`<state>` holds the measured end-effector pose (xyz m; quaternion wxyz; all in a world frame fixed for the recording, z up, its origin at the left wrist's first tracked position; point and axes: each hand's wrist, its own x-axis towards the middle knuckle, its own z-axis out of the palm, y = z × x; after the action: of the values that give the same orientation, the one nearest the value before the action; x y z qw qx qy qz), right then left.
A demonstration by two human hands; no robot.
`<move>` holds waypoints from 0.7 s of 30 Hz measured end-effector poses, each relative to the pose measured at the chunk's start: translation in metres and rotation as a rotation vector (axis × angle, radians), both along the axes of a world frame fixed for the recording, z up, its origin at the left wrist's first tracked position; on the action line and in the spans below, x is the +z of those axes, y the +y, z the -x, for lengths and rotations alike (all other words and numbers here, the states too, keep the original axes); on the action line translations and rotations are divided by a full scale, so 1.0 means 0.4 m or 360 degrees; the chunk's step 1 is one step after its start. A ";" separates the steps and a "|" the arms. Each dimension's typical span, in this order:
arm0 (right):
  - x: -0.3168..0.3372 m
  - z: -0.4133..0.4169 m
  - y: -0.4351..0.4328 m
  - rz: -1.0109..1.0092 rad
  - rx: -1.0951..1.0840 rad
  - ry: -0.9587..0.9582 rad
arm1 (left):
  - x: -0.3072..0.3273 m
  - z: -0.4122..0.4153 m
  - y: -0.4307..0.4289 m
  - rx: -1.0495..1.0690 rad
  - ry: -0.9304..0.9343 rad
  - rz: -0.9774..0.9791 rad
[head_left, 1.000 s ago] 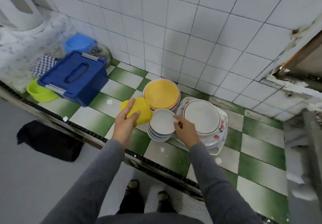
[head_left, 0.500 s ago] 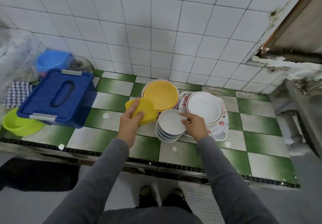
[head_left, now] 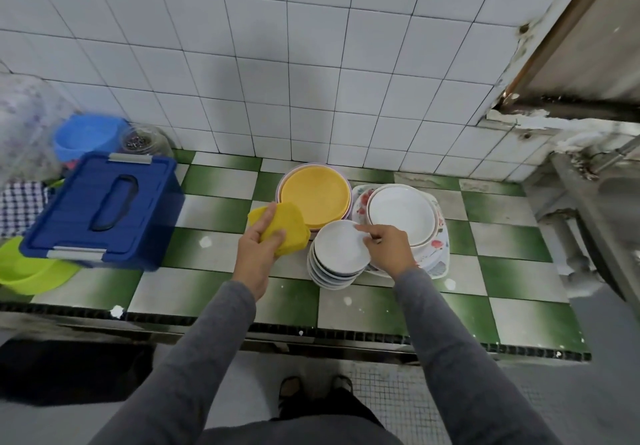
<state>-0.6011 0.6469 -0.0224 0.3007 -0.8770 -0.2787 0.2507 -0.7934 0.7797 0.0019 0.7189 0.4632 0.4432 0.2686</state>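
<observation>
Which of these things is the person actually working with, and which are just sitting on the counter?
In use: left hand, holding the yellow cloth; right hand, pinching the rim of the top white dish on the small dish stack.
Lying about: yellow plates, large white plates, blue lidded box, green bowl, blue bowl, glass jar, checked cloth.

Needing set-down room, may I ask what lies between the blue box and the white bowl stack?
Head view: the left grip holding a yellow cloth, above green-and-white counter tiles.

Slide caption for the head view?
The left hand holds a cloth; the right hand pinches the top dish of a stack.
</observation>
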 end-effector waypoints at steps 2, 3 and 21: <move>0.007 -0.008 -0.001 -0.0030 0.0007 -0.0006 | -0.003 -0.004 0.000 -0.0007 0.0023 -0.0013; 0.012 -0.013 -0.001 -0.0051 0.0018 -0.0010 | -0.004 -0.007 -0.002 -0.0006 0.0031 -0.0013; 0.158 -0.094 -0.020 -0.0428 0.0062 0.0078 | 0.047 -0.167 -0.135 0.0057 0.0037 -0.0160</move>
<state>-0.5634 0.6388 0.0409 0.4173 -0.8167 -0.3194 0.2382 -0.7265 0.7258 0.0208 0.6847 0.4938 0.4457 0.2978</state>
